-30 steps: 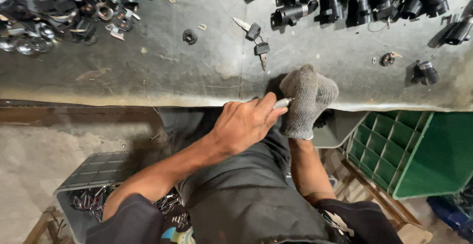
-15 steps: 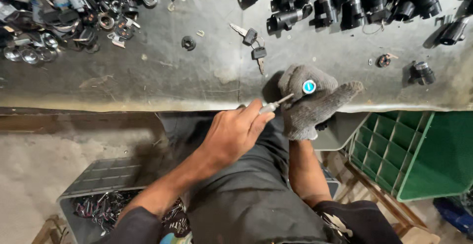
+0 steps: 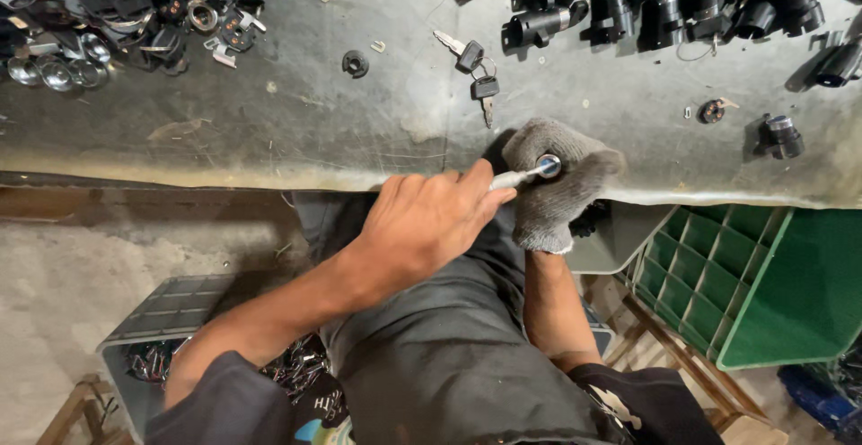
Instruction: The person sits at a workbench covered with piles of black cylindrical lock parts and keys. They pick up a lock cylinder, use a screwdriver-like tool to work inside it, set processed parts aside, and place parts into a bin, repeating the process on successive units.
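Lock cylinder (image 3: 549, 166) sits at the centre of the frame, at the near edge of the worn grey bench (image 3: 269, 131). Black parts (image 3: 664, 0) crowd the upper right, rings and metal bits (image 3: 117, 23) the upper left, and two keys (image 3: 476, 72) lie between them. I see a green crate (image 3: 763, 283) at lower right and a grey bin (image 3: 171, 319) at lower left. My gloved right hand (image 3: 557, 185) is wrapped closed around the cylinder. My bare left hand (image 3: 422, 220) pinches a thin metal tool (image 3: 512, 178), its tip at the cylinder's face.
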